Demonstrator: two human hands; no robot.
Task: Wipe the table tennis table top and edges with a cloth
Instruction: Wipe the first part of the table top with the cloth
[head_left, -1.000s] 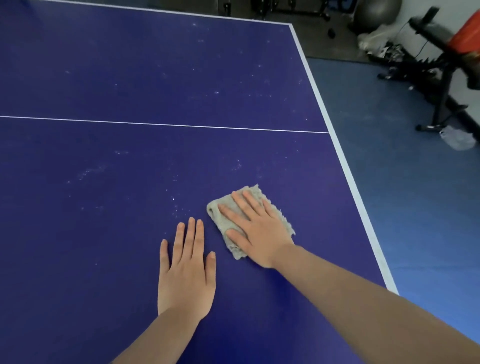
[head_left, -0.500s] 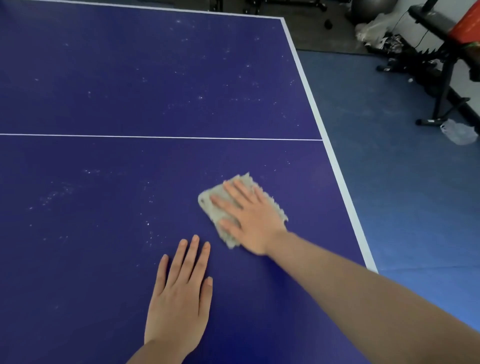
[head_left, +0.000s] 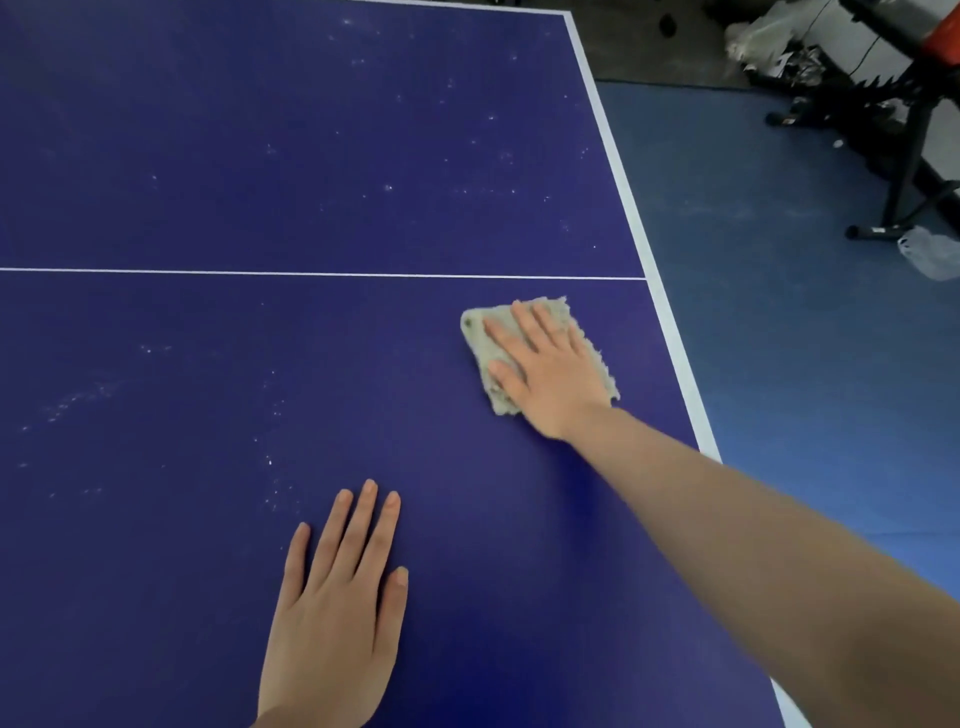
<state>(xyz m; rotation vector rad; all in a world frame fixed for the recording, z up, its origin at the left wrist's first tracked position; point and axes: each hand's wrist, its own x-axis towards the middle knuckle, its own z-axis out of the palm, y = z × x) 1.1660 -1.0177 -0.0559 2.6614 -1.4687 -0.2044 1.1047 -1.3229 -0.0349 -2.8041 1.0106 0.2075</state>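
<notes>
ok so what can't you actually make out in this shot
Head view only:
- Table top: left, near and most of the far edge cut off by the frame, so their state is unknown.
- Surface under the cloth: hidden by it and the right hand.
- Surface under the left hand: covered by the flat palm.
- Gym equipment, top right: cropped and dim.
- White specks: too small to identify.

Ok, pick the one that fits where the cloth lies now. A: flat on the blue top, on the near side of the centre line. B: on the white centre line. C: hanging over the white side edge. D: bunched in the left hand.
A: the right hand presses the cloth flat on the blue table top, short of the centre line and inside the white edge.
</notes>
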